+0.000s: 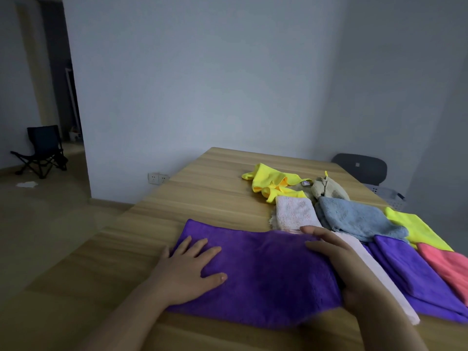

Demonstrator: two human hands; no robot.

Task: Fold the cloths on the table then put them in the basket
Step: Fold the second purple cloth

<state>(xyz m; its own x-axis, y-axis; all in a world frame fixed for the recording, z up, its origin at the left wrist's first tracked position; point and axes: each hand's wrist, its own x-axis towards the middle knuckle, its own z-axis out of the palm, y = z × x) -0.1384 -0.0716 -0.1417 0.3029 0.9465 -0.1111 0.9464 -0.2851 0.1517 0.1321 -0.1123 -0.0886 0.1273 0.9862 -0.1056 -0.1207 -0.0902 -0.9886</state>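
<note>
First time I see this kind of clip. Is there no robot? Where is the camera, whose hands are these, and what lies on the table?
No machine: a person works bare-handed, and the single picture comes from a camera on their head, looking down. The left hand lies flat on a large purple cloth spread on the wooden table; the right hand rests across its right end, fingers fairly straight. Beside it lie more cloths: a crumpled yellow cloth, a pale pink cloth, a blue cloth, a folded purple cloth, a coral cloth. A white basket shows past the table's far right edge.
</note>
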